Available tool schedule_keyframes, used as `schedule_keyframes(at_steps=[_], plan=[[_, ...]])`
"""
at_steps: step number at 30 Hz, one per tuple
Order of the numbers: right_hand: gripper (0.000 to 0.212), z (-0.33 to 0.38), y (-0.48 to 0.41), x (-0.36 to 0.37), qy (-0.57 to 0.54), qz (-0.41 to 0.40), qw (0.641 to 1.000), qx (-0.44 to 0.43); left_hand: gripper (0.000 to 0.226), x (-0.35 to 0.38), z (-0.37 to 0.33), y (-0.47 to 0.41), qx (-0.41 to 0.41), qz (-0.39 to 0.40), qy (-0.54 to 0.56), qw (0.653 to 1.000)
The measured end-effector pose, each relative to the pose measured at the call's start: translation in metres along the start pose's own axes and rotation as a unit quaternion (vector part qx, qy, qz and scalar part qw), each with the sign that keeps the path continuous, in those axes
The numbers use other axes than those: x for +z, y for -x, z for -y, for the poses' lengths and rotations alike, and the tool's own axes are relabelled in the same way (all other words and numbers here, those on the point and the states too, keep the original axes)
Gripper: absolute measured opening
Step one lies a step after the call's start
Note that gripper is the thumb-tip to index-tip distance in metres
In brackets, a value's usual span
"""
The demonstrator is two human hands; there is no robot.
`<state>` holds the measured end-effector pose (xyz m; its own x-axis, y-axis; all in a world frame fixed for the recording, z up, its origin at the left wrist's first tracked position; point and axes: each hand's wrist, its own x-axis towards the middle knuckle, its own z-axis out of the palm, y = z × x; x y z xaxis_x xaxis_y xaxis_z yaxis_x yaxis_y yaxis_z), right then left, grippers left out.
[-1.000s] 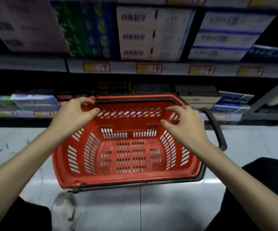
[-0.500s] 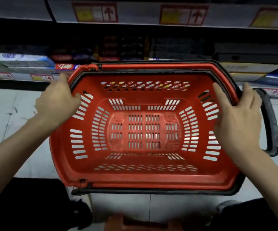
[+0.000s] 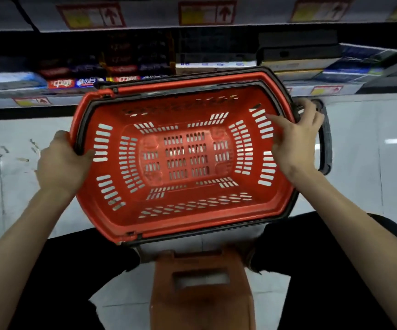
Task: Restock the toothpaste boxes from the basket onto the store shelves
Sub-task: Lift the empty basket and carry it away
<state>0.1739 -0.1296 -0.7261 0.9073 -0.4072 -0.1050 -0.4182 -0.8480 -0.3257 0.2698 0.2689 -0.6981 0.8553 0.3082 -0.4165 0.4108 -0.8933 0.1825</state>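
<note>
A red slotted basket [image 3: 183, 215] with black handles is held between my hands above the pale floor, tilted so its right end sits higher; nothing lies inside it. My left hand [image 3: 61, 163] grips the left rim, thumb hooked inside. My right hand [image 3: 295, 141] grips the right rim, fingers curled over the edge near the black handle [image 3: 326, 144]. Toothpaste boxes [image 3: 73, 82] lie in rows on the low shelf behind the basket.
An orange plastic stool [image 3: 202, 289] stands between my dark-trousered legs just below the basket. The shelf edge with yellow and red price tags [image 3: 207, 13] runs across the top. More boxes [image 3: 354, 65] fill the lower shelf at right.
The basket has come closer to me and turned, its right end rising. My left hand slid down the left rim. The stool now shows fully beneath.
</note>
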Motion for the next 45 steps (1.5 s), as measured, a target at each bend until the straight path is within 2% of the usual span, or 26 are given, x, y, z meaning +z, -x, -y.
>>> schedule_keyframes(at_steps=[4,11,16,24,31,36,45], plan=[[0.031,-0.010,0.013,-0.060,-0.002,-0.017,1.000,0.001,0.036,-0.040,-0.015,0.037,0.024,0.009,0.023,0.999],[0.030,-0.012,0.054,-0.215,-0.018,-0.053,0.998,0.018,0.033,-0.140,-0.070,0.116,0.089,0.034,0.058,0.994],[0.040,-0.027,0.089,-0.325,0.005,-0.082,0.994,0.067,0.031,-0.207,-0.116,0.171,0.139,0.061,0.061,0.986],[0.040,-0.054,0.174,-0.487,0.017,-0.140,0.974,0.179,0.029,-0.281,-0.215,0.261,0.259,0.125,0.050,0.956],[0.044,-0.107,0.269,-0.587,0.046,-0.208,0.933,0.288,0.040,-0.298,-0.317,0.343,0.363,0.156,0.051,0.917],[0.042,-0.151,0.329,-0.642,0.038,-0.251,0.891,0.375,0.028,-0.291,-0.408,0.427,0.413,0.161,0.078,0.893],[0.042,-0.264,0.415,-0.726,0.036,-0.297,0.835,0.462,0.034,-0.265,-0.542,0.587,0.519,0.171,0.090,0.833]])
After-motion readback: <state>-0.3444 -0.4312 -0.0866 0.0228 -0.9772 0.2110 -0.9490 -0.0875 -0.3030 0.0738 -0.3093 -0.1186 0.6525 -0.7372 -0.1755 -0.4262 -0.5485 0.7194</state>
